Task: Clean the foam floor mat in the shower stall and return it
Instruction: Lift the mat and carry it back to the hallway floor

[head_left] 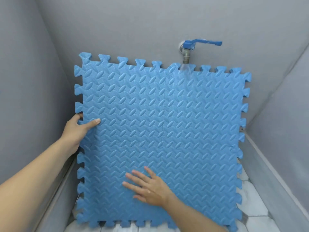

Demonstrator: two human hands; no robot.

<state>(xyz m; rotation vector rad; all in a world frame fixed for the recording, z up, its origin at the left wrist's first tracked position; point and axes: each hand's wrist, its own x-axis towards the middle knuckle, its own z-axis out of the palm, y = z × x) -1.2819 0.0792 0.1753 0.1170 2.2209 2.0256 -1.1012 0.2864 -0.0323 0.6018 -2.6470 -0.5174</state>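
Left hand [78, 131] pinches mat [160, 118] edge, right hand [148, 186] spread flat below; wet foam may slip, mat toppling from tap [189, 52].

Blue-handled tap [189, 47] on grey wall [117, 27], white tiled floor [254, 213] below.

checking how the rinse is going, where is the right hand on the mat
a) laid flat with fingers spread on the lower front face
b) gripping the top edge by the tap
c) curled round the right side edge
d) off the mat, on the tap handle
a: the right hand lies flat with fingers spread on the lower front of the blue foam mat, while the left hand holds its left edge.
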